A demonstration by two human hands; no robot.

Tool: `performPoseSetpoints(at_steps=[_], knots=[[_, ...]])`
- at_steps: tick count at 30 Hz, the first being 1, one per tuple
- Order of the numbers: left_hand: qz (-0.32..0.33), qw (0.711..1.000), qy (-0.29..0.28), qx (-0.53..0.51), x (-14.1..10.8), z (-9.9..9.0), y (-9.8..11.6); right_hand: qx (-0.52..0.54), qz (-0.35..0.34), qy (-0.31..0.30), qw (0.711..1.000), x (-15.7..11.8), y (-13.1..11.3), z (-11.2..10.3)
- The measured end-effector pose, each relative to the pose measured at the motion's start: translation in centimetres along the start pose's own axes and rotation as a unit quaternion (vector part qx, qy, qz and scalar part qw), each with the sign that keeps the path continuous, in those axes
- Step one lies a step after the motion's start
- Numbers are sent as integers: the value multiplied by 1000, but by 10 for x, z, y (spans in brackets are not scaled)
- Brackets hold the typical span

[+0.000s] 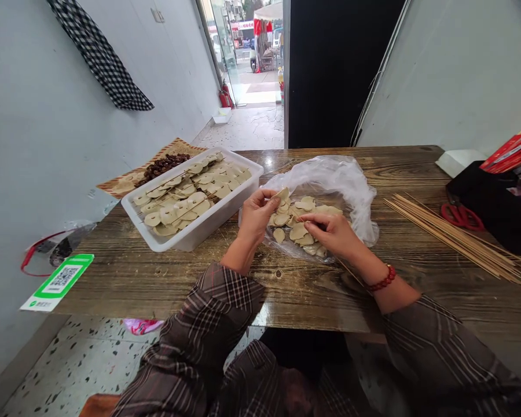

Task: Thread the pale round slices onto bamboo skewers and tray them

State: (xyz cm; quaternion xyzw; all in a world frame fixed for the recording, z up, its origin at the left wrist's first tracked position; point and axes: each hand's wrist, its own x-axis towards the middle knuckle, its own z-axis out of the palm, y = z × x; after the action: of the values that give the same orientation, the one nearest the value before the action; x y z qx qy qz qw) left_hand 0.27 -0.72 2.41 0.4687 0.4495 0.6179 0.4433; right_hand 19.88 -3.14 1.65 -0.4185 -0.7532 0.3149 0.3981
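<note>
Your left hand (260, 215) pinches a pale slice (283, 195) over the plastic bag (359, 200) — your right hand (330, 229), thumb and forefinger closed, grips a thin skewer (351, 271). Left of the bag sits the white tub (208, 226) of skewered slices (179, 213); right of it, bare sticks (454, 234).

One head-worn camera is looking forward and down across the bench (156, 286).
It is facing over the wood toward the doorway (260, 95) at the top, with the left wall (26, 92) and right wall (473, 75) flanking the view. The left hand (256, 217) and right hand (332, 231) are appearing close up near the middle, while the plaid sleeves (195, 324) are entering from below.
</note>
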Motion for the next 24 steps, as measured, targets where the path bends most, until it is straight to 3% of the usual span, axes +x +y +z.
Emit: performPoseSetpoints(at_steps=[3, 7, 14, 24], knots=[[16, 1000, -17, 17, -3, 3, 1, -5, 11, -7, 1000, 1, 1, 1], [-17, 999, -34, 8, -7, 8, 2, 3, -4, 7, 1000, 1, 1, 2], [-94, 988, -10, -125, -3, 4, -1, -4, -35, 13, 999, 0, -1, 1], [-133, 976, -4, -174, -5, 3, 5, -18, -61, 0, 998, -1, 3, 0]])
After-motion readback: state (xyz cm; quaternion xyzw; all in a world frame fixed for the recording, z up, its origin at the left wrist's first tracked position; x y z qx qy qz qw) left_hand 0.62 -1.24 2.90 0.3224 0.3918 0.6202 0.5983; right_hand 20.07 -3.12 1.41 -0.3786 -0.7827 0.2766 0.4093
